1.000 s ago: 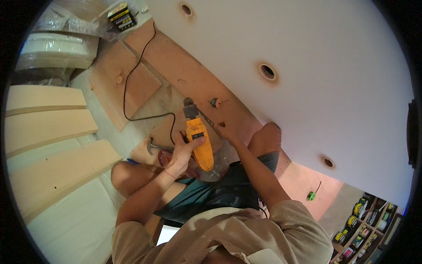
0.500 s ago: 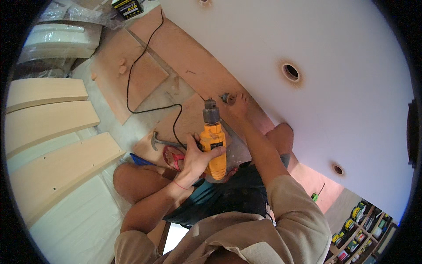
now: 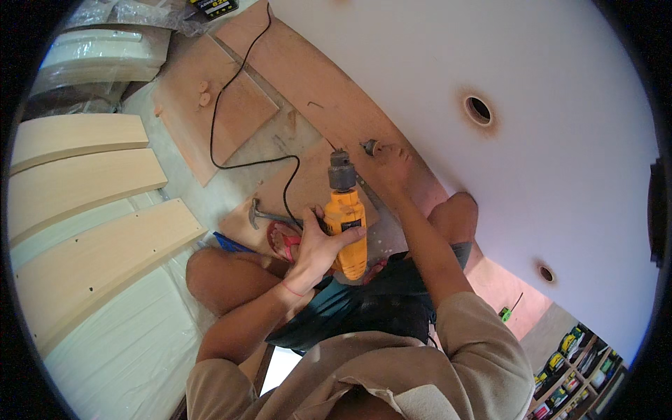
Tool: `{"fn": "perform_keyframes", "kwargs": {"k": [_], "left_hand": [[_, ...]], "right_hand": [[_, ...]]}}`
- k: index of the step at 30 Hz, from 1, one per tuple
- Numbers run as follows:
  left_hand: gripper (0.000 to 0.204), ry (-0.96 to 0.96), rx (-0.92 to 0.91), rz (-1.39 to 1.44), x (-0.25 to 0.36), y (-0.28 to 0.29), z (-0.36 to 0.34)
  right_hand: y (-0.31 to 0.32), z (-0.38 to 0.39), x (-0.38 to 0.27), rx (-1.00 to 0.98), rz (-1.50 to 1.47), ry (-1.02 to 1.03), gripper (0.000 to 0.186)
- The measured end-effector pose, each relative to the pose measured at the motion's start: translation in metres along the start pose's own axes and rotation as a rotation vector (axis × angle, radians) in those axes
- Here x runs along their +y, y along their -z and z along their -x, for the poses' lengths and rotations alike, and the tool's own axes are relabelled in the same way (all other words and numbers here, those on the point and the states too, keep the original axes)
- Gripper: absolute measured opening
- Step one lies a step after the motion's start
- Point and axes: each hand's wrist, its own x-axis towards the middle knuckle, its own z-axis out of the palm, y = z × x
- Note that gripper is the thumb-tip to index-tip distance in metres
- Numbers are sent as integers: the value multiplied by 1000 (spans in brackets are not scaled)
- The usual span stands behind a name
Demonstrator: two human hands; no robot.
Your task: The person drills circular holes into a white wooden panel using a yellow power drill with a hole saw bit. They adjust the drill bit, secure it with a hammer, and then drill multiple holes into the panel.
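My left hand (image 3: 318, 245) is closed around the body of a yellow corded power drill (image 3: 346, 210). The dark chuck (image 3: 341, 171) points away from me, and a thin rod shows at its tip. To the right, my right hand (image 3: 393, 168) rests low over the wooden board with its fingers around a small dark round metal piece, which looks like a hole saw (image 3: 371, 147). My fingers partly cover it. Just beyond the chuck lies a thin bent metal key (image 3: 315, 105) on the long board (image 3: 350, 98).
A large white panel (image 3: 560, 161) with scorched-edged round holes stands along the right. A claw hammer (image 3: 269, 215) lies by my foot. The black cord (image 3: 245, 166) loops across a loose board (image 3: 210, 105) bearing wooden discs. Curved wooden pieces (image 3: 91, 189) lie left; shelves (image 3: 581, 371) stand lower right.
The whole view has shifted slightly, so most things sit a little further right. My left hand keeps the drill, and my right hand keeps the round metal piece.
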Motion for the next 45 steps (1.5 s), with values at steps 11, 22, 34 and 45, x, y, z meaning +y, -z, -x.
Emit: {"fn": "perform_keyframes", "kwargs": {"k": [11, 22, 34, 45], "left_hand": [[73, -95, 76, -115, -7, 2, -4], [74, -54, 79, -226, -8, 6, -10], [75, -18, 56, -172, -22, 6, -18], [77, 2, 42, -227, -30, 9, -26]], "right_hand": [[-18, -69, -64, -340, 630, 341, 48], [30, -53, -7, -411, 407, 220, 44], [-13, -2, 62, -251, -34, -255, 76], [-2, -10, 3, -218, -488, -427, 66]]}}
